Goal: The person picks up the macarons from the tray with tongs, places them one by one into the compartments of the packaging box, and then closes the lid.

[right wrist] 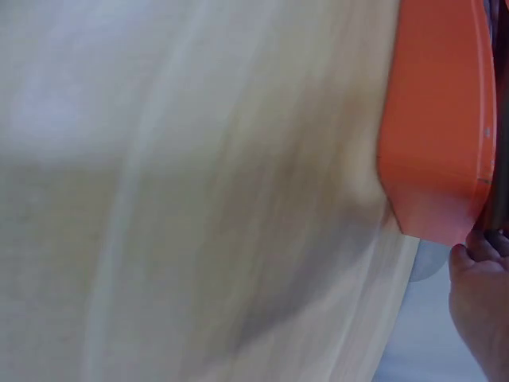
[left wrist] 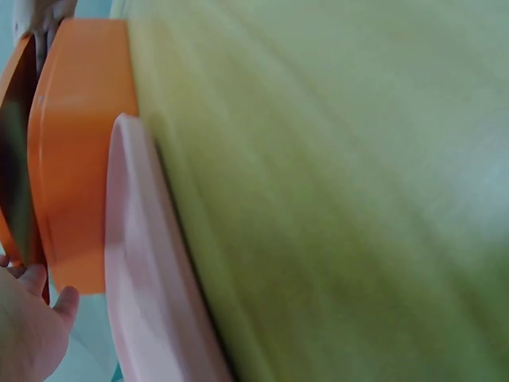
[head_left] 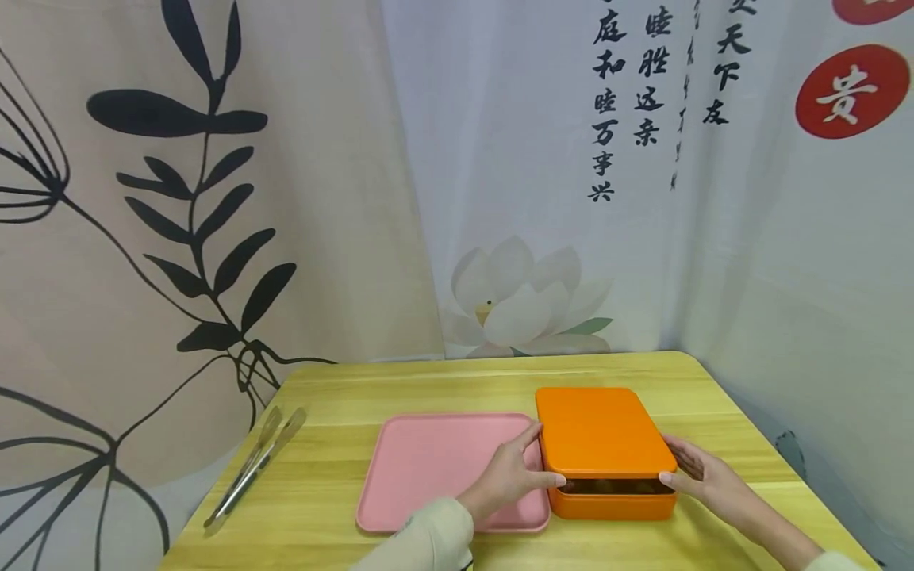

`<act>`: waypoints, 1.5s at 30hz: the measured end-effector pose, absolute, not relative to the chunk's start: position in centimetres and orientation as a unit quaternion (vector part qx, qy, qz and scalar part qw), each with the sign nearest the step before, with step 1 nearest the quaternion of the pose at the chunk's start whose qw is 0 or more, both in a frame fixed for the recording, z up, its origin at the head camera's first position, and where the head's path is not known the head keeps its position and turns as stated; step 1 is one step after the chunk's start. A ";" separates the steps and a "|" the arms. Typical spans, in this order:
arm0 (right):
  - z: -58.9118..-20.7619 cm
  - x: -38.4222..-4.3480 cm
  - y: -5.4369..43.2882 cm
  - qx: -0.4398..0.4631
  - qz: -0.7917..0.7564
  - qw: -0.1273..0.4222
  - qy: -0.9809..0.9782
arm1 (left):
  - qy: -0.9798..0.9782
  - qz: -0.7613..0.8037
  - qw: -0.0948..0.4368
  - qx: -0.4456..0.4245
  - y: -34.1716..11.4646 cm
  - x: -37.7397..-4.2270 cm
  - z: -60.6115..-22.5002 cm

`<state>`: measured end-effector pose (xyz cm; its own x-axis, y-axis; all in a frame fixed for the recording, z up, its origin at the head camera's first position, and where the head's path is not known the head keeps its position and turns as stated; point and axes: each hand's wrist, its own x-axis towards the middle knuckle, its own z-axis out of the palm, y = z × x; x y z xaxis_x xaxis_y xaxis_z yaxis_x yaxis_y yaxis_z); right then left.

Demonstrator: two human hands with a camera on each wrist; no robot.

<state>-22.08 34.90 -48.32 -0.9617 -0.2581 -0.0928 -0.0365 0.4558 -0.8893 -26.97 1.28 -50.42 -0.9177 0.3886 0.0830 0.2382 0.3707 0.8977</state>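
An orange rectangular box (head_left: 614,507) stands on the right part of the table. Its flat orange lid (head_left: 600,432) is raised at the near side, and a dark gap shows between lid and box. My left hand (head_left: 507,476) holds the lid by its left edge, thumb at the near corner. On the opposite edge, my right hand (head_left: 714,480) grips the lid with its thumb at the right near corner. The left wrist view shows the lid apart from the box wall (left wrist: 79,159). What lies inside the box is hidden in shadow.
A pink tray (head_left: 450,468) lies directly left of the box, under my left forearm. Metal tongs (head_left: 250,472) rest near the table's left edge. Behind the wooden table (head_left: 343,388) hangs a printed curtain (head_left: 343,198).
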 end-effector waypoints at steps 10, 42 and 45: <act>-49.6 -21.0 35.3 -0.100 -0.520 0.110 0.841 | 0.824 0.523 0.061 0.211 1.7 -26.0 -51.3; -51.2 -20.6 34.5 -0.052 -0.524 0.086 0.846 | 0.804 0.538 0.095 0.234 0.9 -26.3 -52.3; -51.0 -20.7 34.6 -0.063 -0.510 0.080 0.854 | 0.809 0.531 0.089 0.236 0.8 -26.3 -52.3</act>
